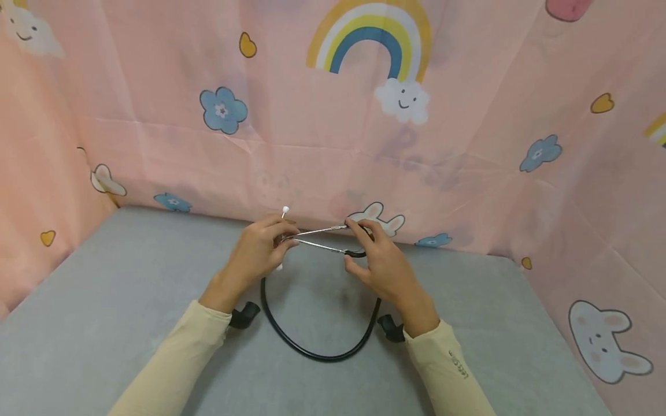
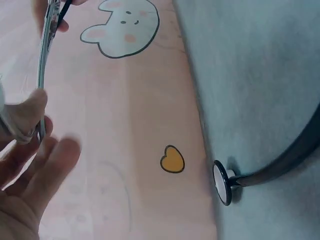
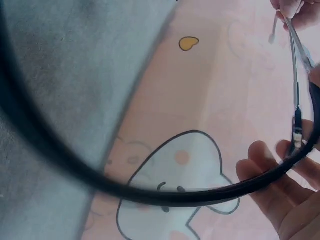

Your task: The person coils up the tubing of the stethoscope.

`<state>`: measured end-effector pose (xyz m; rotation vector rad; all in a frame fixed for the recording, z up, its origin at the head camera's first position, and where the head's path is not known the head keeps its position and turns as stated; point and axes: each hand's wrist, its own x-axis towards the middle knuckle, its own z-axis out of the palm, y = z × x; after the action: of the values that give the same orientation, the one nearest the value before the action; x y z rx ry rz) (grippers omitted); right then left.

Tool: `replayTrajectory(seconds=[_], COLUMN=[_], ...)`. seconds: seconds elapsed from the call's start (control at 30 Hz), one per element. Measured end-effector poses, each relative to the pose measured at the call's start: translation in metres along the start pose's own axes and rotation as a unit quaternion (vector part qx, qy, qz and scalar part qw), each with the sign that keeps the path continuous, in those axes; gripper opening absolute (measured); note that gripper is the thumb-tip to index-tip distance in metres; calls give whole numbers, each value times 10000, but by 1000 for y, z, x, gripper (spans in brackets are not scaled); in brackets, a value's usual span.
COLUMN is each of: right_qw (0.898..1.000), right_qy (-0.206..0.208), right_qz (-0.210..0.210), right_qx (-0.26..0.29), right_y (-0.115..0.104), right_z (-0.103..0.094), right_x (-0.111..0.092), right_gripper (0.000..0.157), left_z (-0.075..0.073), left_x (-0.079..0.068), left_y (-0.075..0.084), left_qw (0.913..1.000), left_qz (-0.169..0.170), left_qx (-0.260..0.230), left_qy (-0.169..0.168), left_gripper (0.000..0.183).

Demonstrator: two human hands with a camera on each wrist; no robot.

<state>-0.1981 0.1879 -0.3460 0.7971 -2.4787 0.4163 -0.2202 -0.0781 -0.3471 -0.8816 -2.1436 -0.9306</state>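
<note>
Both hands hold a stethoscope [image 1: 321, 247] up in front of the backdrop. My left hand [image 1: 256, 248] pinches its metal ear tubes between thumb and fingers, close to the ear ends. One white eartip [image 1: 285, 209] sticks up above that hand, and another shows just below it. From there the two metal tubes spread apart toward the right. My right hand [image 1: 387, 266] grips the other end, where metal meets black tubing, with thumb and index finger apart on the two branches. The black tubing [image 1: 328, 358] hangs in a loop below. In the left wrist view the chestpiece [image 2: 221, 182] is at the table's far edge.
A grey table surface [image 1: 468, 323] lies beneath the hands. Pink printed cloth [image 1: 291, 115] with rainbows, rabbits and flowers stands behind the table and along both sides. Black wrist mounts [image 1: 244, 315] stick out inward from both forearms.
</note>
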Motion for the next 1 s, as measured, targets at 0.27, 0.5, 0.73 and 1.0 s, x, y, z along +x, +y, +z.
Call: replayTrajectory(seconds=[0.27,0.5,0.73,1.0], right_qw=[9987,9981,9997,9018], right_qy=[251,261,-36,-1784], right_qz=[-416,-474,61,2566], right_qx=[-124,-292,221,2985], right_y=[-3,-4,0,28], right_z=[-2,-4,-7,-23], right_x=[2,3,5,-7], right_gripper=[69,74,81,58], left_z=[4,6,2,-4], left_x=[2,2,2,2], left_y=[1,-3,-7,-10], left_qw=[9941,9936,9924,9928], left_qz=[-813,-368,83,-303], left_qx=[-569,-607,-685,-794], left_qy=[430,880,1022,841], left_gripper=[25,24,22,20])
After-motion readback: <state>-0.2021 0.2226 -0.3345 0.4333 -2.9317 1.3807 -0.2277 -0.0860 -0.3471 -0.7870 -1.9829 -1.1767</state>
